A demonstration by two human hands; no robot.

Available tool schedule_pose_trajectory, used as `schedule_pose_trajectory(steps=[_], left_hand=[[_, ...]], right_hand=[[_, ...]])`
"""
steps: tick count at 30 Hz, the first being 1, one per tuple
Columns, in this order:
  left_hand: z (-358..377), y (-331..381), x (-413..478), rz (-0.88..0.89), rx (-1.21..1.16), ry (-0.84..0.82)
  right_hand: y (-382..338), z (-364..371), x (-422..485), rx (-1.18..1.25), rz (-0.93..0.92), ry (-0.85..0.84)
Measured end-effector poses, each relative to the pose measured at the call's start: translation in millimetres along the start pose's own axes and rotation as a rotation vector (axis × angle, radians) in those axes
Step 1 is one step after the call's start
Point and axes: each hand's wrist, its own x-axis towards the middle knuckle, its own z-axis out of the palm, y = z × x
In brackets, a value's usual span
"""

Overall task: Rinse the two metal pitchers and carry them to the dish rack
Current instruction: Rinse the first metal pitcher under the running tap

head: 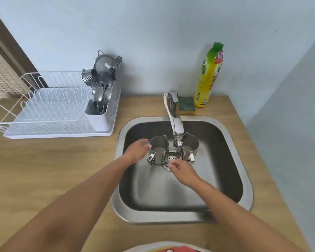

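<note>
You have two metal pitchers in front of you, both upright on the floor of one steel sink (244,179), with one round perforated drain strainer (171,158) between them. The left pitcher (158,151) stands just left of the strainer and the right pitcher (190,144) just right of it. Each is a smooth, shiny cylinder with a pinched spout pointing away from you and a flat strap handle facing you. One chrome faucet (176,122) arches over the basin, its outlet between the two rims.

Your left hand (137,150) is at the left pitcher's rim. Its fingers (146,143) are stretched out and loosely spread beside the metal wall, but blur hides whether they touch it. Your right hand (181,170) hovers over the near edge of the strainer, just in front of the right pitcher's handle. Its fingers (173,165) are loosely curled and hold nothing.

On the wooden surface (53,160) to the left, well apart from the sink, sits one white wire dish rack (58,113) on a plastic tray. Its one cutlery holder (98,110) is packed with spoons and forks, and a mesh sieve (105,65) leans behind it. Behind the faucet lie one green-topped sponge (186,105) and one tall yellow bottle (208,77) with a green cap, side by side.
</note>
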Motion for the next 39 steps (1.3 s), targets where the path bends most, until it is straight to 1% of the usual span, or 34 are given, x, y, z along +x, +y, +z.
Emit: schedule_pose_trajectory(steps=[3, 6, 12, 16, 21, 26, 31, 35, 39], left_hand=[[2.5, 2.6, -0.3, 0.006, -0.124, -0.010], [-0.5, 7.7, 7.9, -0.008, -0.187, -0.031], [-3.1, 17.1, 27.2, -0.031, -0.256, -0.089], [0.0, 18.6, 35.6, -0.034, -0.275, -0.129], [5.3, 14.4, 42.2, -0.043, -0.275, -0.129], [12.5, -0.5, 39.3, -0.040, -0.305, -0.121], [23.5, -10.7, 26.4, -0.060, -0.320, -0.103], [32.7, -15.6, 14.6, -0.081, -0.339, -0.054], [36.1, -18.4, 0.7, -0.117, -0.385, -0.034]], right_hand=[[-3.0, 19.0, 6.1, 0.070, 0.012, -0.119], [-12.0, 33.9, 10.5, 0.133, 0.002, -0.210], [-25.9, 56.0, 33.2, 0.290, 0.058, -0.256], [-26.4, 62.6, 40.9, 0.416, 0.092, -0.325], [-17.1, 55.3, 33.8, 0.495, 0.106, -0.298], [0.8, 42.4, 18.4, 0.502, 0.136, -0.187], [17.2, 24.6, 15.6, 0.646, 0.254, -0.176], [19.9, 14.9, 17.6, 0.623, 0.247, -0.147], [16.9, 10.7, 9.7, 0.552, 0.209, -0.178]])
